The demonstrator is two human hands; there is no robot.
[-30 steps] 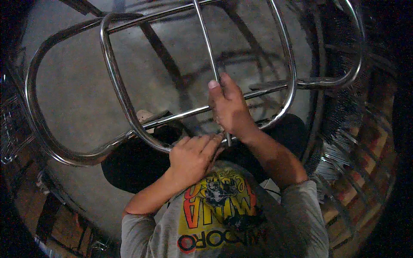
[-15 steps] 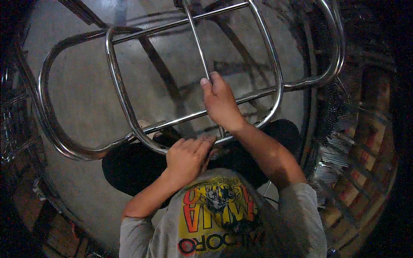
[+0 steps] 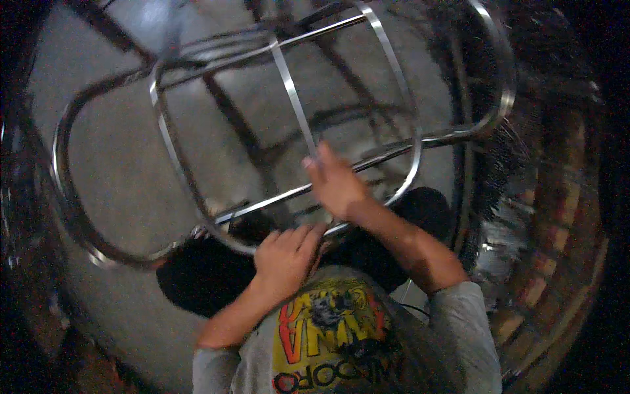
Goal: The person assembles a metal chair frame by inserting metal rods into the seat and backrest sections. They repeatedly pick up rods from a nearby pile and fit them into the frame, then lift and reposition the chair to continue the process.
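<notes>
A shiny bent-tube metal frame (image 3: 262, 203) spreads before me, its near curve over my lap. A thin straight metal rod (image 3: 291, 88) runs lengthwise across its middle loop, blurred by motion. My right hand (image 3: 339, 188) is closed round the rod's near part, thumb along its upper side. My left hand (image 3: 285, 260) lies lower and to the left, its fingers curled over the frame's near curve close to the rod's near end. What lies under these fingers is hidden, as is the rod's near end.
Grey concrete floor (image 3: 216, 154) shows through the frame, with dark bars or shadows across it. On the right stand stacked metal pieces (image 3: 493, 253) and a brownish slatted rack (image 3: 558, 243). Dark, blurred metal items line the left edge. My knees are beneath the frame's near side.
My right hand has moved nearer to me, and the rod's far end seems to have come nearer too. My left hand stays on the near curve. The whole view has shifted slightly and blurred.
</notes>
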